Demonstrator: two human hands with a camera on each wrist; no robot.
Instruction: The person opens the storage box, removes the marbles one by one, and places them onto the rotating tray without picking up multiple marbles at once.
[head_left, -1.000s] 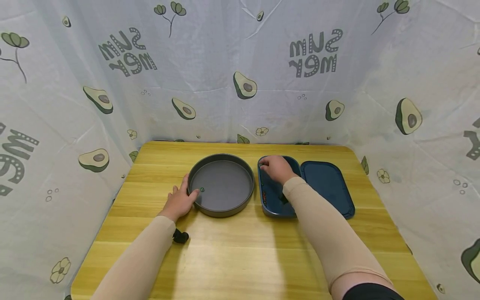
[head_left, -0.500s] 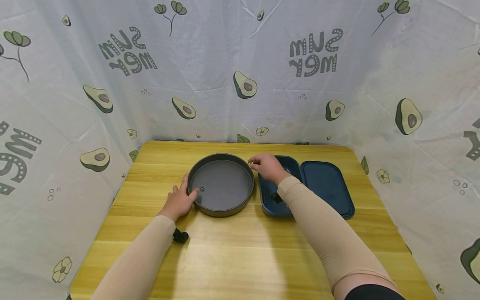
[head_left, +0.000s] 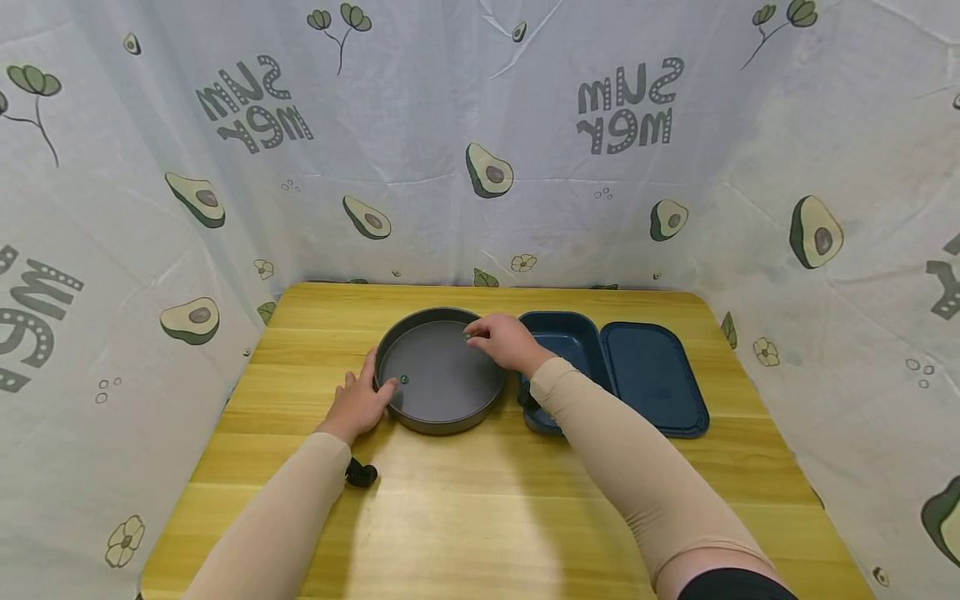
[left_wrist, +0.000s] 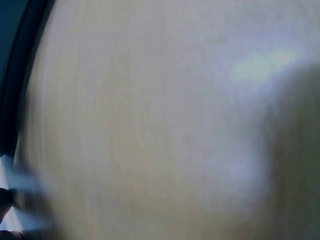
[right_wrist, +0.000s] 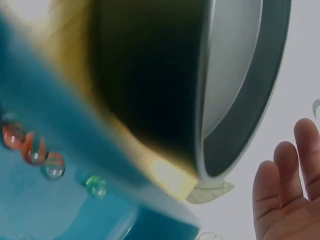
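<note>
My left hand (head_left: 357, 406) rests at the left side of a round grey pan (head_left: 442, 408), fingers spread along the outside and thumb reaching over the rim. A small green marble (head_left: 404, 379) lies in the pan near that thumb. Over the pan's right part, my right hand (head_left: 504, 340) pinches a small greenish marble (head_left: 467, 337) between thumb and fingertips. In the right wrist view several orange-and-clear marbles (right_wrist: 33, 148) and a green marble (right_wrist: 96, 186) sit in the blue container (head_left: 562, 319); three fingers (right_wrist: 287, 170) of the right hand show there.
The container's blue lid (head_left: 660, 379) lies flat on the wooden table (head_left: 450, 517), to its right. My right forearm crosses over the container. A black wrist camera (head_left: 362, 474) sticks out by the left wrist. A printed curtain (head_left: 420, 108) hangs behind the table.
My right hand has moved left from inside the blue container, across the pan's right rim, to over the pan, carrying the marble. The left hand has stayed at the pan.
</note>
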